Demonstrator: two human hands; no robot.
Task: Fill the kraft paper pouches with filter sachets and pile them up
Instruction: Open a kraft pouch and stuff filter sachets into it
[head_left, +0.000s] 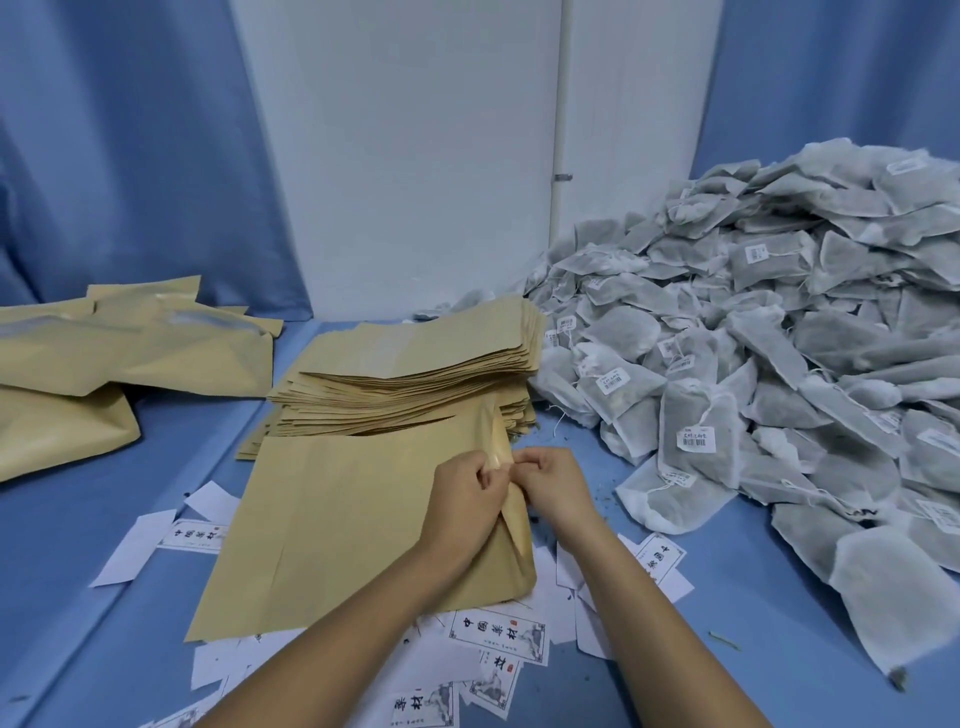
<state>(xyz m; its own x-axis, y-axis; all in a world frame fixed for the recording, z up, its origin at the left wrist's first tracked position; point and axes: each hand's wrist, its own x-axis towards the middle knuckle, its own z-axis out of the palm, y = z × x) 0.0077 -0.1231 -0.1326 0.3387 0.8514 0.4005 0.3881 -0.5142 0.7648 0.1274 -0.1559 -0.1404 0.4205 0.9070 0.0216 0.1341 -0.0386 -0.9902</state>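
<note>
A flat kraft paper pouch (332, 525) lies in front of me on the blue table. My left hand (465, 501) and my right hand (550, 486) both pinch its right-hand mouth edge, which is lifted and slightly parted. Behind it stands a thick stack of flat empty pouches (415, 379). A big heap of grey filter sachets (779, 364) with small white tags covers the right side. Filled, bulging kraft pouches (104, 358) lie piled at the left.
White printed label slips (498, 634) lie scattered on the blue tablecloth (78, 623) around and under the near pouch. A white wall panel and blue curtains close off the back. Small green crumbs dot the cloth near the sachet heap.
</note>
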